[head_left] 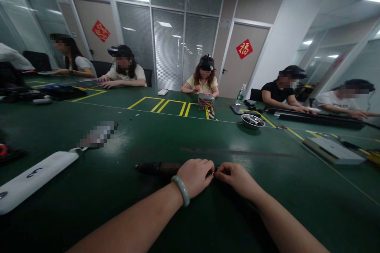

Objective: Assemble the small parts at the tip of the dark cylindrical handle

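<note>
A dark cylindrical tool [160, 168] lies on the green table, its tapered tip pointing left; it resembles a powered screwdriver. My left hand [194, 176], with a pale green bangle on its wrist, is wrapped over the tool's right end. Close beside it, my right hand [234, 177] is closed in a pinch at that same end. A tiny bright bit shows between the fingertips of both hands, too small to name. The left hand's fingers and palm cover the rest of the tool's right end.
To the left lie a white power bank [38, 180] marked 3 and a blurred-out phone [99, 134]. Ahead are a metal bowl [252, 121], a water bottle [241, 95] and a grey wired box [206, 99]. A flat grey case [334, 150] sits right. Several people work around the table.
</note>
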Motion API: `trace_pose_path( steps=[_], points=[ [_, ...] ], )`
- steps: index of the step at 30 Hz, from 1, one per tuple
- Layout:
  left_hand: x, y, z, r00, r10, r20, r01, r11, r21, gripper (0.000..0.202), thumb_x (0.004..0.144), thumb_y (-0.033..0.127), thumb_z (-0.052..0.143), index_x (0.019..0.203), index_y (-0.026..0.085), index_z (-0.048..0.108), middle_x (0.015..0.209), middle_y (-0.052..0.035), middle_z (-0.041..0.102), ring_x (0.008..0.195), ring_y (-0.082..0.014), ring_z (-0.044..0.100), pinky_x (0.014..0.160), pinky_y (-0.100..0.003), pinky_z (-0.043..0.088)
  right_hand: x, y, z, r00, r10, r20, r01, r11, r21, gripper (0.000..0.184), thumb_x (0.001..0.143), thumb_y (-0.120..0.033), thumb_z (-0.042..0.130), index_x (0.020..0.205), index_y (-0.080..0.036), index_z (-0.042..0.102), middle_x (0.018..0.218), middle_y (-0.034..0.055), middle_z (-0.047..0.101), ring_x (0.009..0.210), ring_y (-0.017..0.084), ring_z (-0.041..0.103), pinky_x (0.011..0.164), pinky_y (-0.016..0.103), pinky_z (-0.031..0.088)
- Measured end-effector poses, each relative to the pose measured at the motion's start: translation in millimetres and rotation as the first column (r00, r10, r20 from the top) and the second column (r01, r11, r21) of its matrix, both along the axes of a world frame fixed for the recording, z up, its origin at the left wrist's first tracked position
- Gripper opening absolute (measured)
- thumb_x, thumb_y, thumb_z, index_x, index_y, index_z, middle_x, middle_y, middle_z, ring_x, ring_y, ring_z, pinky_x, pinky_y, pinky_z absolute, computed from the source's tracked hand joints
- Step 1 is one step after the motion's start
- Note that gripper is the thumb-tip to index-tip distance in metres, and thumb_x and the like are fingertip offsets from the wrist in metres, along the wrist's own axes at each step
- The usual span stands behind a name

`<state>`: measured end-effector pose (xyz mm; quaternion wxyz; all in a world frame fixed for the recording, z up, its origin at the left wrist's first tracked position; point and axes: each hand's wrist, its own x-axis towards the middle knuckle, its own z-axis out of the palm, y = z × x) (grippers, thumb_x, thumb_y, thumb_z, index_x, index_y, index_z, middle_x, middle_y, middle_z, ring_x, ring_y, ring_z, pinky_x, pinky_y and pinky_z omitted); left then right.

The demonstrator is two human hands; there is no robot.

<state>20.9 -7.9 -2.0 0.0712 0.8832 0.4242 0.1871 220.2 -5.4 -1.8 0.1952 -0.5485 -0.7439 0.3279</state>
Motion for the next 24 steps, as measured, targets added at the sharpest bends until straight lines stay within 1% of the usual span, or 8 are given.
trace_pose_path(
  steps=[5,11,17,24],
  points=[
    [-0.7,0.4,0.4,1.000,-0.024,0.004,0.024,1.000,0.013,0.008,0.088,0.029,0.054,0.092,0.022,0.057,0.089,0.0003,0.062,0.083,-0.0176,0.057,0.071,-0.031,0.042,-1.5,-1.8,2.3,1.000,-0.014,0.015,0.014,1.000,-0.012,0.022,0.083,-0.037,0.056,0.083,-0.018,0.066,0.074,0.0012,0.067,0.063,0.013,0.057,0.056,0.022,0.037],
    [-0.8,1.2,-1.4,0.999,-0.026,-0.020,0.026,1.000,0.013,0.008,0.089,0.029,0.052,0.093,0.024,0.056,0.091,0.0009,0.062,0.084,-0.0177,0.057,0.072,-0.031,0.042,-3.3,-3.0,4.8,0.999,-0.029,0.030,0.029,0.999,-0.012,0.020,0.082,-0.036,0.057,0.083,-0.018,0.067,0.076,0.0009,0.068,0.066,0.014,0.059,0.058,0.022,0.038],
    [-0.1,0.7,-2.2,1.000,0.010,-0.019,-0.009,1.000,0.011,0.014,0.086,0.030,0.056,0.099,0.024,0.054,0.091,0.0002,0.062,0.085,-0.0190,0.058,0.075,-0.033,0.043,-1.6,0.3,-1.3,0.999,-0.036,0.030,0.036,0.999,-0.003,0.023,0.082,-0.039,0.056,0.083,-0.018,0.066,0.074,0.0010,0.067,0.064,0.013,0.058,0.056,0.022,0.037],
    [-1.2,1.3,-0.7,1.000,-0.029,-0.006,0.029,0.999,0.019,0.009,0.087,0.029,0.054,0.094,0.024,0.056,0.092,0.0007,0.062,0.085,-0.0186,0.057,0.073,-0.032,0.042,0.4,2.9,-5.8,1.000,-0.019,0.010,0.020,1.000,-0.015,0.024,0.082,-0.040,0.057,0.083,-0.018,0.066,0.074,0.0010,0.067,0.065,0.013,0.058,0.057,0.022,0.037]
  ],
)
